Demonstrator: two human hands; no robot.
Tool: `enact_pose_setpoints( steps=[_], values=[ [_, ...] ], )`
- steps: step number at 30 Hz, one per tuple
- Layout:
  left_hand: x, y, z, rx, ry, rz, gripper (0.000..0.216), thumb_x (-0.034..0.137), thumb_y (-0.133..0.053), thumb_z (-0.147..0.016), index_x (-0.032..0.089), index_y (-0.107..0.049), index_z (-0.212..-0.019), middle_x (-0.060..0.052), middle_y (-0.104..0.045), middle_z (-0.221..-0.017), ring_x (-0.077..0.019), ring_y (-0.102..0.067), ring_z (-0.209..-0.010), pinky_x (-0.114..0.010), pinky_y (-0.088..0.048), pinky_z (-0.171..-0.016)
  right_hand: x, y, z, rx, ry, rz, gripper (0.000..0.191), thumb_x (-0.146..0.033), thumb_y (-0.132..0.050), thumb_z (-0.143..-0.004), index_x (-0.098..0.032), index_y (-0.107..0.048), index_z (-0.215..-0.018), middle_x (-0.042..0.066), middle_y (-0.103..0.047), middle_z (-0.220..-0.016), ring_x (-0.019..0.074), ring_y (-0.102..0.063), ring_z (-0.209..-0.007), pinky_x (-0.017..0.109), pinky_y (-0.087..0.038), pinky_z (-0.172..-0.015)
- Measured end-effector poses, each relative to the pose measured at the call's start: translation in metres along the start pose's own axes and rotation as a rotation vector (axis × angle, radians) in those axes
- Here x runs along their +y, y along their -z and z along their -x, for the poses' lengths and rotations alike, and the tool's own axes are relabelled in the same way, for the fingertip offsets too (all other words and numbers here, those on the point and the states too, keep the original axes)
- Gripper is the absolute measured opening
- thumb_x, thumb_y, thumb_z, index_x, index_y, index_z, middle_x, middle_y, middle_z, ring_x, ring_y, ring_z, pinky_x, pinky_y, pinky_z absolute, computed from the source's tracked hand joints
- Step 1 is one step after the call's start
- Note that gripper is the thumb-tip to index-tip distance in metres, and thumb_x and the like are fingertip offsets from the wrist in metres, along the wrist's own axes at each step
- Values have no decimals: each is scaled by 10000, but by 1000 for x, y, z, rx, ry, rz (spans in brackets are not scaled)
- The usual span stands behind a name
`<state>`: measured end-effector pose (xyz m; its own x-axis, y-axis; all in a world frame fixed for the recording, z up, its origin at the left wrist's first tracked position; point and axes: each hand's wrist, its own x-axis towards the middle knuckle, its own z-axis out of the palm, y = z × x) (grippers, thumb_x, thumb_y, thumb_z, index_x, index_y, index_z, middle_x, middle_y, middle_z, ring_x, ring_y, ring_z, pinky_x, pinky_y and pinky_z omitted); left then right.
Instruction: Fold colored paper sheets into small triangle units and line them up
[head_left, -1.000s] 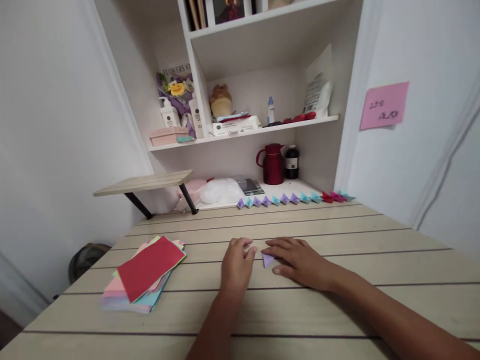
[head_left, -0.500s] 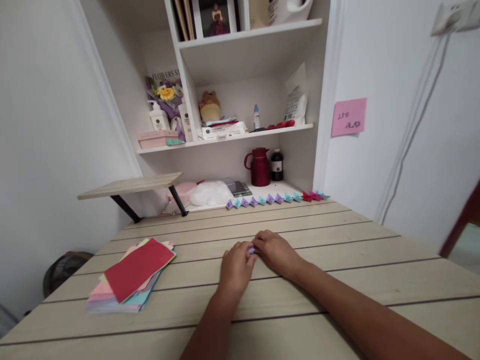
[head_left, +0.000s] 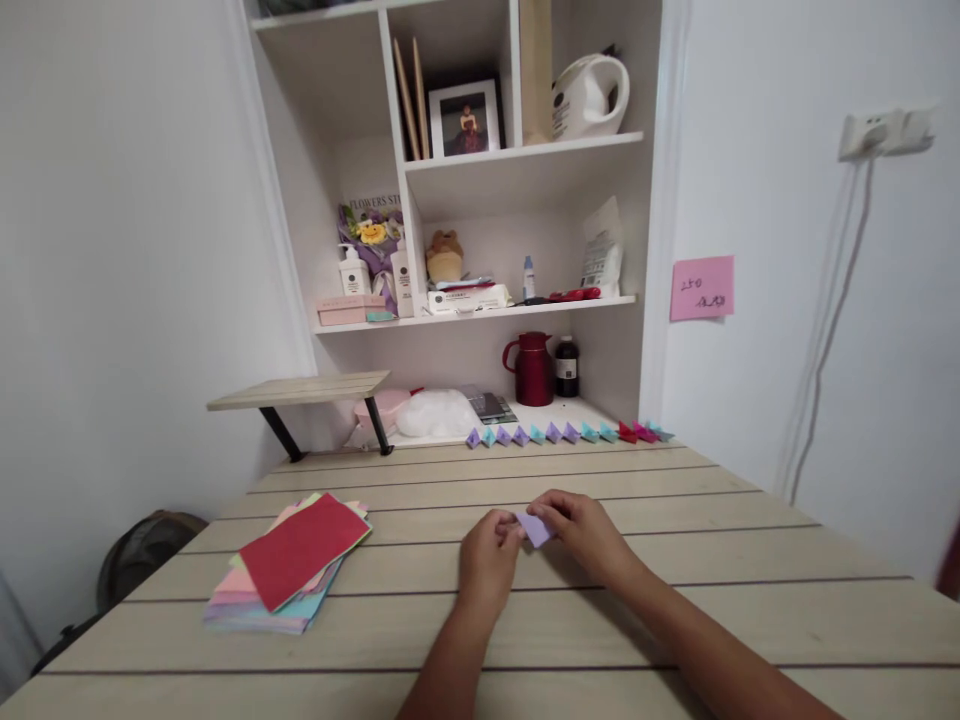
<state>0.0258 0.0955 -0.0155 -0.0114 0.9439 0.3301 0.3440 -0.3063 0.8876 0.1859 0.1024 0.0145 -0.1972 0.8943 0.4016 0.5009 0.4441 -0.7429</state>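
A small folded piece of purple paper (head_left: pixel 537 531) is held just above the table between my two hands. My right hand (head_left: pixel 581 530) pinches its upper right edge with thumb and fingers. On the other side, the curled fingertips of my left hand (head_left: pixel 489 556) close on the paper's left corner. The paper's face toward me is flat and roughly triangular; its far side is hidden. To the left lies a loose stack of coloured paper (head_left: pixel 270 600) with a red sheet (head_left: pixel 306 550) on top.
Along the table's back edge runs a row of small folded paper pieces (head_left: pixel 553 432) in purple, blue and red. Behind stand a red jug (head_left: pixel 534 370) and a dark bottle (head_left: pixel 567 368). A small raised wooden stand (head_left: pixel 300 390) occupies the back left.
The purple paper, mostly covered by my fingers before, now shows a flat face, lifted and turned between my hands. My fingers have moved slightly apart. The camera view has tilted up.
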Motion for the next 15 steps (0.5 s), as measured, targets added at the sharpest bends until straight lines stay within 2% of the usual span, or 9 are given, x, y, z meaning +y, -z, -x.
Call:
enact_pose_setpoints(
  steps=[3,7,11,15],
  values=[
    [-2,0,-2,15,9,12,81,174,-571,-716,211,-643,-710,-5,-671,-687,-165,-612,-667,-241,-424,-627,0,-9,2,-32,-17,-149,212,-319,-532,-793,-180,-670,-710,19,-663,-656,168,-584,-632,268,-427,-609],
    [0,1,-3,40,33,22,98,156,-555,-704,213,-625,-667,7,-652,-632,-158,-598,-611,-230,-401,-579,4,-17,4,-111,-50,-305,160,-322,-568,-774,-181,-641,-782,-24,-596,-577,132,-538,-537,248,-411,-553],
    [2,-1,-3,68,42,26,92,158,-545,-720,214,-592,-666,6,-641,-633,-150,-588,-591,-225,-391,-561,3,-18,5,-212,-152,-521,261,-426,-594,-778,-168,-615,-804,-15,-614,-613,117,-561,-528,235,-415,-531],
    [1,-4,-1,89,37,18,55,183,-586,-727,227,-556,-710,19,-628,-653,-142,-579,-608,-216,-383,-563,-2,-18,6,-239,-188,-603,312,-472,-631,-768,-166,-594,-815,-4,-626,-647,111,-569,-565,236,-441,-555]
  ],
)
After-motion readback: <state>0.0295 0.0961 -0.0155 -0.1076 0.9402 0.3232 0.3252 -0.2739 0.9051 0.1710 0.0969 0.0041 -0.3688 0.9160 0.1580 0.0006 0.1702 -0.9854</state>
